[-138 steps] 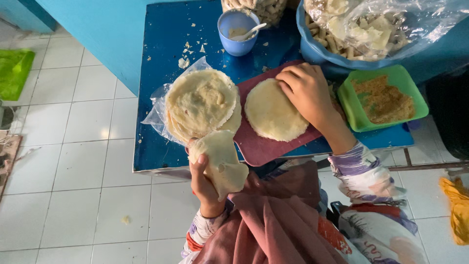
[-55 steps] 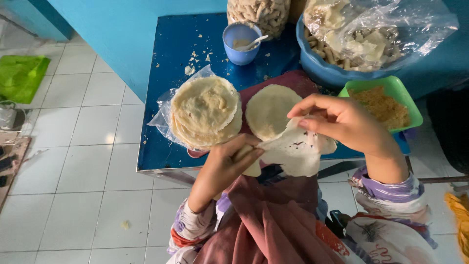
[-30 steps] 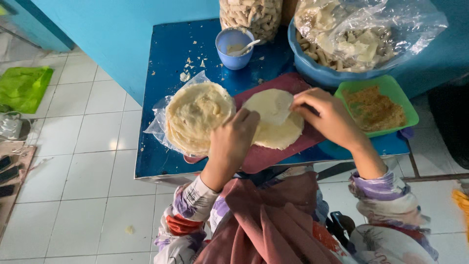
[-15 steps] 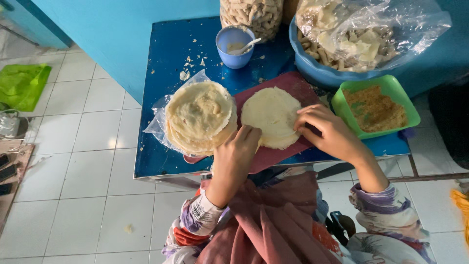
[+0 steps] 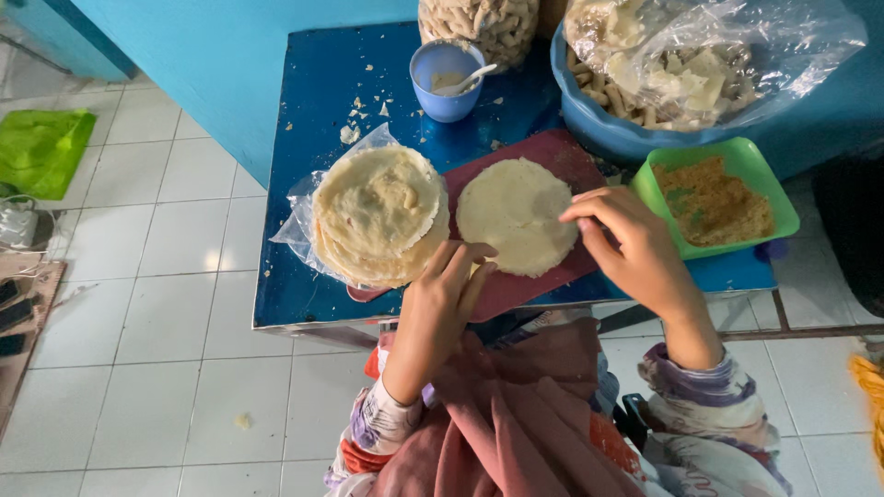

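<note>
A pale round flat wrapper (image 5: 516,212) lies spread on a dark red board (image 5: 562,156) on the blue table (image 5: 313,110). My left hand (image 5: 442,294) rests at the wrapper's near left edge, fingers apart and touching it. My right hand (image 5: 626,244) sits at its right edge, fingertips on the rim. To the left, a thick stack of the same wrappers (image 5: 378,212) lies on clear plastic.
A green tray of brown crumbly filling (image 5: 714,198) stands right of the board. Behind are a small blue cup with a spoon (image 5: 447,78), a blue basin with a plastic bag of fried pieces (image 5: 681,64) and a bag of snacks (image 5: 479,28). White tiled floor lies left.
A single wrapper that I held up in both hands has been laid flat on the red board. Both hands have slid to its edges.
</note>
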`<state>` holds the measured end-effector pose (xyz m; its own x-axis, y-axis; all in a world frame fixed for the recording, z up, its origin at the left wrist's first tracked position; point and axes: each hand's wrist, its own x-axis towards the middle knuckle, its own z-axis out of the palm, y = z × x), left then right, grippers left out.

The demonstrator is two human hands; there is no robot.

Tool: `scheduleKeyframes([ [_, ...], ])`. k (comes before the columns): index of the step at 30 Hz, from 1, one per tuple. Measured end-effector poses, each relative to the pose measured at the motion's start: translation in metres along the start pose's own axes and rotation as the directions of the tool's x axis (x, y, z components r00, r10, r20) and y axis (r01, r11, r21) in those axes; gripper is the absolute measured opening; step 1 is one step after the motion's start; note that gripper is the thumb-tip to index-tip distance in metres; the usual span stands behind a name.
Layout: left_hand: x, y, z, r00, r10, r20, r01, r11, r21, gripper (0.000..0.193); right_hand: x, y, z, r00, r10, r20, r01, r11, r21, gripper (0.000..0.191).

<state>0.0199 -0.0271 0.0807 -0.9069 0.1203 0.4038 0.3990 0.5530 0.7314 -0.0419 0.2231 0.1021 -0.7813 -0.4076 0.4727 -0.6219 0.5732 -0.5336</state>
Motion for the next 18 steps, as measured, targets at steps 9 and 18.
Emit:
scheduleKeyframes([
  [9,-0.014,-0.012,-0.003,0.992,0.121,-0.026,-0.12,0.885,-0.45,0.031,-0.03,-0.003,0.063,0.885,0.179,0.429,-0.454,0.535,0.713,0.025],
  [18,-0.017,-0.056,0.01,0.813,-0.06,0.579,0.554,0.389,-0.736,0.03,-0.027,-0.018,0.044,0.97,0.238,-0.057,-0.207,0.921,0.329,0.017],
])
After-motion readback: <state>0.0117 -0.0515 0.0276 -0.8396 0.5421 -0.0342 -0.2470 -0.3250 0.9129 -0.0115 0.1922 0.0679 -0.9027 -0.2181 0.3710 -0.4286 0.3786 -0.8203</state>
